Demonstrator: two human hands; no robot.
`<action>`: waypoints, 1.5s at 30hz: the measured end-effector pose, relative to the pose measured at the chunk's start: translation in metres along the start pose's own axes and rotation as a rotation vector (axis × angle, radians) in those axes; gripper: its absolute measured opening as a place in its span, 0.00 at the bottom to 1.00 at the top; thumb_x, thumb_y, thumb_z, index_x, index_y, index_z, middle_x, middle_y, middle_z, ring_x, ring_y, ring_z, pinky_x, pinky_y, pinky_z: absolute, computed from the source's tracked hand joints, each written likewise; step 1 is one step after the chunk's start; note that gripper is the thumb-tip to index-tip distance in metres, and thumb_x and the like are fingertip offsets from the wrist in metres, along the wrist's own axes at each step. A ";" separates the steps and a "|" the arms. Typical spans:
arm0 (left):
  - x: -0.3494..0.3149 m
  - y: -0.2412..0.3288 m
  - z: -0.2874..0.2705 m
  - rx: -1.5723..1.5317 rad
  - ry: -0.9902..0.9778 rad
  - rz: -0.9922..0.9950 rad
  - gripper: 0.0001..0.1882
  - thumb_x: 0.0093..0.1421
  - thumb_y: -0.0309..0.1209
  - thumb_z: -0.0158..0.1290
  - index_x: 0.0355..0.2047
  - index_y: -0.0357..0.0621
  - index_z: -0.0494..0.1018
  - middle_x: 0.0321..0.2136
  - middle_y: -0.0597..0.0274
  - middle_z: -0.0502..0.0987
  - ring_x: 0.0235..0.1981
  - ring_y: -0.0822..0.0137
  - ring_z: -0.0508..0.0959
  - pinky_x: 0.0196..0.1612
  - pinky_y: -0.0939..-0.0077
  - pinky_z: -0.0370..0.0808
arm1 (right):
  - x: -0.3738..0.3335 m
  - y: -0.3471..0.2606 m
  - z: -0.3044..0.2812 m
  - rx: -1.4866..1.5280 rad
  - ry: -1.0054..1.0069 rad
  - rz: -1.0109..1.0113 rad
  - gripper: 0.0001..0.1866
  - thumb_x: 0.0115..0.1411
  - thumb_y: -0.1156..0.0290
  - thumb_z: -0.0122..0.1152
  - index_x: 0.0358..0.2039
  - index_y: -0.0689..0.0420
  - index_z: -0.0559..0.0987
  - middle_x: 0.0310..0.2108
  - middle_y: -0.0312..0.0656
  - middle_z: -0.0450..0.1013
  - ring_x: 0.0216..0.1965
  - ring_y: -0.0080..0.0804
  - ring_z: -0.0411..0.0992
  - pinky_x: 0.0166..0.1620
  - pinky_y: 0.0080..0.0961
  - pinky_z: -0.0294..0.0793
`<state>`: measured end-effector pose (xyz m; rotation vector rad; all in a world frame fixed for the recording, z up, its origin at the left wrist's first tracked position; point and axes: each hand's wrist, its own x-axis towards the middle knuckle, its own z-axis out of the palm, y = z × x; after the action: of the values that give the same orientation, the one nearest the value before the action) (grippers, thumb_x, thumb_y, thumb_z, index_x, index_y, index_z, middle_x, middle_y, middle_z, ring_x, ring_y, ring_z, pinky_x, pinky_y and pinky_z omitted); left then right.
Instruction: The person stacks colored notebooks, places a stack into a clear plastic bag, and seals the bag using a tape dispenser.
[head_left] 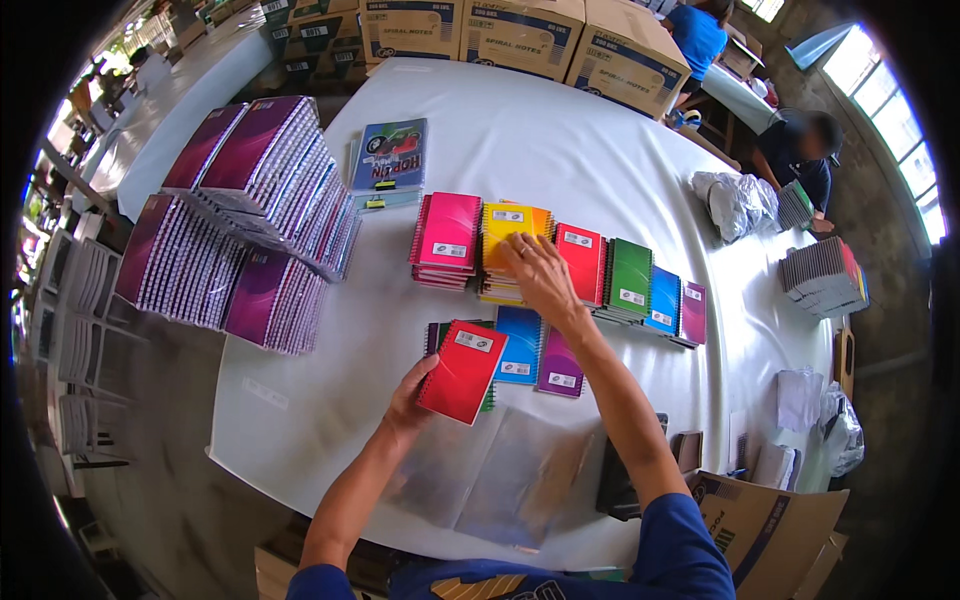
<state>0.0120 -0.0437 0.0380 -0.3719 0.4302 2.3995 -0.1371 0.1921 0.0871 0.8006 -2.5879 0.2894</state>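
Note:
My left hand (408, 397) is closed on a red spiral notebook (464, 372), tilted above the table's near side. A green edge shows just under it; whether I hold that too, I cannot tell. My right hand (545, 275) lies with fingers stretched over the top yellow spiral notebook (505, 220) of a stack; its thumb is hidden. Left of that stands a pink stack (447, 232). To its right run red (579, 262), green (629, 280), blue (663, 300) and purple (692, 312) stacks. Nearer me lie a blue notebook (518, 345) and a purple one (561, 365).
Tall piles of purple notebooks (200, 255) fill the table's left side. Larger notebooks (390, 155) lie behind. Clear plastic sleeves (500, 470) are spread near me. Cartons (520, 35) line the far edge, and an open carton (765, 525) stands near right. A person (800, 155) handles notebooks at right.

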 end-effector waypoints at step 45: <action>0.037 -0.027 0.042 0.198 -0.100 -0.023 0.27 0.66 0.46 0.46 0.58 0.40 0.63 0.50 0.59 0.73 0.50 0.65 0.74 0.56 0.67 0.69 | -0.112 0.121 -0.064 -0.400 -0.073 1.232 0.28 0.50 0.54 0.70 0.40 0.66 0.75 0.39 0.54 0.73 0.40 0.47 0.73 0.43 0.37 0.73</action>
<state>-0.0041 0.0135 0.0562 -0.1668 0.6075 2.3167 -0.1028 0.3655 0.0852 -0.9864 -2.7114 0.0549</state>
